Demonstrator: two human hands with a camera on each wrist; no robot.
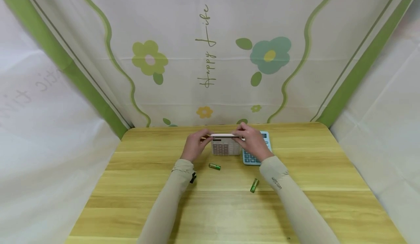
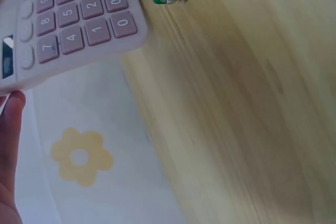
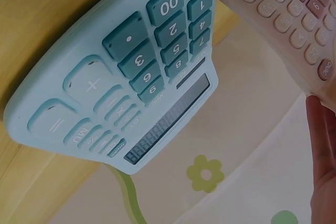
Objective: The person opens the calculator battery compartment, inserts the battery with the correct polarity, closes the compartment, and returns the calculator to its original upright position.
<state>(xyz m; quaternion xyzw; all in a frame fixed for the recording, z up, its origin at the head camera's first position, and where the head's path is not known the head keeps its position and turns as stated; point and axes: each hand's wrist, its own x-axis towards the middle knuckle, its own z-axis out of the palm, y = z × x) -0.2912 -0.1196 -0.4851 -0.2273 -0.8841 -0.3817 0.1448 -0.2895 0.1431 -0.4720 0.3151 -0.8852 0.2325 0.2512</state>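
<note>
A pale pink calculator (image 1: 226,148) is held on edge between both hands, its keys facing the person. The left hand (image 1: 193,146) pinches its upper left corner, and the right hand (image 1: 255,144) pinches the upper right one. In the left wrist view the pink calculator (image 2: 84,19) shows its number keys, with part of the left hand (image 2: 9,150) at its display end. Beneath the right hand lies a light blue calculator (image 1: 252,160), partly hidden by that hand. The right wrist view shows the blue calculator (image 3: 113,85) close up and the right hand's finger (image 3: 319,140) touching the pink one.
A green battery (image 1: 214,166) lies on the wooden table (image 1: 210,215) in front of the pink calculator. Another green battery (image 1: 254,185) lies nearer the person, to the right. A flower-printed curtain (image 1: 177,91) hangs behind the table's far edge.
</note>
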